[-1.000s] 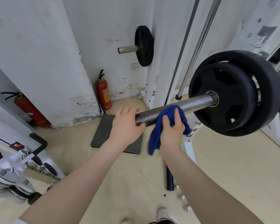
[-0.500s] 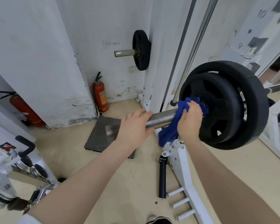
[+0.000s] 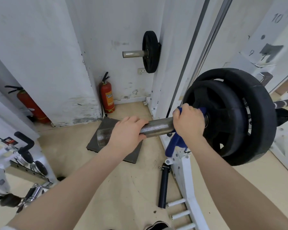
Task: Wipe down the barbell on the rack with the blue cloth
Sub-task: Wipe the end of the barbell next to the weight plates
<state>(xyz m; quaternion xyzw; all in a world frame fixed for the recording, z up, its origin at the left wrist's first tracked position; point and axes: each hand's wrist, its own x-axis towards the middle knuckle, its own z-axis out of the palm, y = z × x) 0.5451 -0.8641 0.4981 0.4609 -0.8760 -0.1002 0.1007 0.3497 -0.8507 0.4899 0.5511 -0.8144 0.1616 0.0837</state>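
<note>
Far left of both hands: two red fire extinguishers (image 3: pixel 107 95) stand by the white wall. Below the left hand, a dark floor mat (image 3: pixel 131 155). Left hand (image 3: pixel 125 135) lies over the barbell sleeve (image 3: pixel 156 127) near its free end, fingers curled over the top of it. Bare steel shows between the two hands. Right hand (image 3: pixel 188 122) is fisted round the sleeve with the blue cloth (image 3: pixel 173 143) wrapped under the palm, cloth tail hanging below the wrist. Just right of that hand, touching the cloth, two black weight plates (image 3: pixel 249 117) are loaded on the sleeve. White rack frame (image 3: pixel 186 176) stands under the right forearm.
</note>
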